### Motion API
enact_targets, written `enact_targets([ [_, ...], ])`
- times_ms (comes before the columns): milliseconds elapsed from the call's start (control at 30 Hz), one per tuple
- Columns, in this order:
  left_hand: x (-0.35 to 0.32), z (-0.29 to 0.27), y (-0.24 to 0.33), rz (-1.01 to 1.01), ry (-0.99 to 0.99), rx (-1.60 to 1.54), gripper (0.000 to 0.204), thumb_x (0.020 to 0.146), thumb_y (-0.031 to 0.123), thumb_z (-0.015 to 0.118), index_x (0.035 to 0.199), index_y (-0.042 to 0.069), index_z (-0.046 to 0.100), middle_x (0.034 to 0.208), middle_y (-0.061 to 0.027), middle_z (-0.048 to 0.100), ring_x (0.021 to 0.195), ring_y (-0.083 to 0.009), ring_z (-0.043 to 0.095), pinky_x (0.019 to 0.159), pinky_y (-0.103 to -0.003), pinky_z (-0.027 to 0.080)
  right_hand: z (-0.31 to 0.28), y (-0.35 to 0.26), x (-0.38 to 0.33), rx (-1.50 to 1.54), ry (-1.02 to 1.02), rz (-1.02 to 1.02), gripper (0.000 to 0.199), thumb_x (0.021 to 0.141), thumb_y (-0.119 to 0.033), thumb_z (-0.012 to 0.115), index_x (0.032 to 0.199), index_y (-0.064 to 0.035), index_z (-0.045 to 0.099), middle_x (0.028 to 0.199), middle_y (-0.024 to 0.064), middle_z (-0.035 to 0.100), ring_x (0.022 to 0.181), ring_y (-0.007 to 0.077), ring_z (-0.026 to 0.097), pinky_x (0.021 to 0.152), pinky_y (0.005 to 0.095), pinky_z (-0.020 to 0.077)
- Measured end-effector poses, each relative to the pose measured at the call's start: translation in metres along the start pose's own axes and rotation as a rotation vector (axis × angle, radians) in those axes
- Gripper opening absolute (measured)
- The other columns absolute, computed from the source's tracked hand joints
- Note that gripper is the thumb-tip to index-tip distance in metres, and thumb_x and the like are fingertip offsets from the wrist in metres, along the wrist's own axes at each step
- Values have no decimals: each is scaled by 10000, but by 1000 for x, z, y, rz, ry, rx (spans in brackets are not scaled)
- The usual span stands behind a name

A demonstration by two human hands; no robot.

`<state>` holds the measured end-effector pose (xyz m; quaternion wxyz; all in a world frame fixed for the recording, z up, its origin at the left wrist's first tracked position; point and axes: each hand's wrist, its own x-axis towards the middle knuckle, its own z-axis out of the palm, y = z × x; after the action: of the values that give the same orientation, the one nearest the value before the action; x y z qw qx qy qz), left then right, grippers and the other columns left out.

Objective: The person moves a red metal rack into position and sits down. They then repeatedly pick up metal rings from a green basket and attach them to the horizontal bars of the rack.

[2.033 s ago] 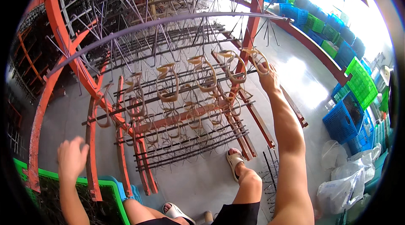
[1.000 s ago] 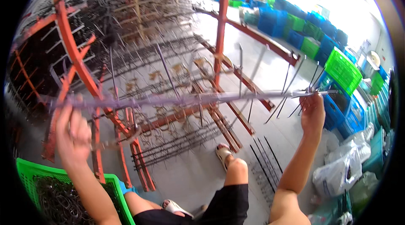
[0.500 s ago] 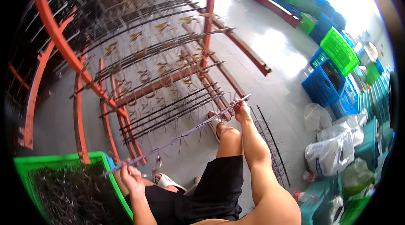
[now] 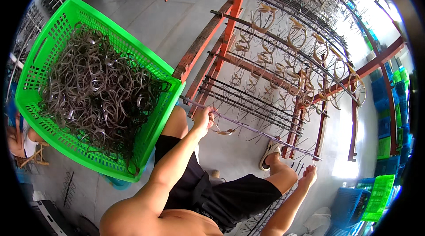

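Since a moment earlier the long grey pronged metal rod [image 4: 248, 127] has come down across the lap beside the green plastic basket [image 4: 152, 123], left hand [image 4: 204, 118] clamped on it, right hand [image 4: 308, 176] apparently open below its far end.

I am seeing no labels, signs or screens; only a pale plastic bag [image 4: 319, 222] is lying bottom right by blue crates [image 4: 349, 200].

This is a factory workshop with a bare concrete floor [image 4: 146, 10]. Orange-red steel racks [image 4: 230, 19] carry long pronged rods hung with ring-shaped parts [image 4: 294, 37], a green plastic crate [image 4: 40, 50] brims with similar parts, and blue and green crates [image 4: 389, 116] are stacked along the wall.
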<state>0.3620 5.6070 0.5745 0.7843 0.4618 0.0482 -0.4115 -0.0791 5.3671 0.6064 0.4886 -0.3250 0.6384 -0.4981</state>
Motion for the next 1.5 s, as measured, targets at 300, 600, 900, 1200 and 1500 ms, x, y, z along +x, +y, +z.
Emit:
enact_targets([
  [300,-25,8,-11,-104,91,-129,129,870,191,534,935,80,533,528,34,385,397,-65,329,373,-214,230,73,-8,-214,-503,-347,-750,192,819,-71,525,991,10,557,885,112,560,884,228,532,789,320,424],
  [600,-93,0,-52,-144,-28,-110,84,864,138,538,883,60,514,594,20,414,474,-79,375,428,-219,292,163,66,-270,-659,-713,-559,331,847,-150,581,1094,27,450,966,189,458,826,293,510,713,361,449],
  [900,-190,25,-8,449,-318,568,116,902,58,518,999,11,475,879,-108,605,818,-170,613,737,-291,481,133,25,-333,322,-790,218,443,946,-408,394,1210,-57,447,1011,75,575,936,191,534,831,347,417],
  [1200,-170,44,-9,683,-599,1035,183,785,15,634,935,16,529,934,-128,603,829,-264,591,711,-326,478,123,-21,-270,454,-578,157,218,938,-170,460,1049,9,519,589,8,402,494,111,401,545,278,423],
  [1500,-61,-141,117,-80,869,2115,618,883,479,464,1260,-8,410,1265,-205,451,1161,-363,441,922,-474,403,24,-77,-22,337,151,-459,104,935,-142,453,903,-62,511,567,-12,408,415,72,383,352,229,384],
])
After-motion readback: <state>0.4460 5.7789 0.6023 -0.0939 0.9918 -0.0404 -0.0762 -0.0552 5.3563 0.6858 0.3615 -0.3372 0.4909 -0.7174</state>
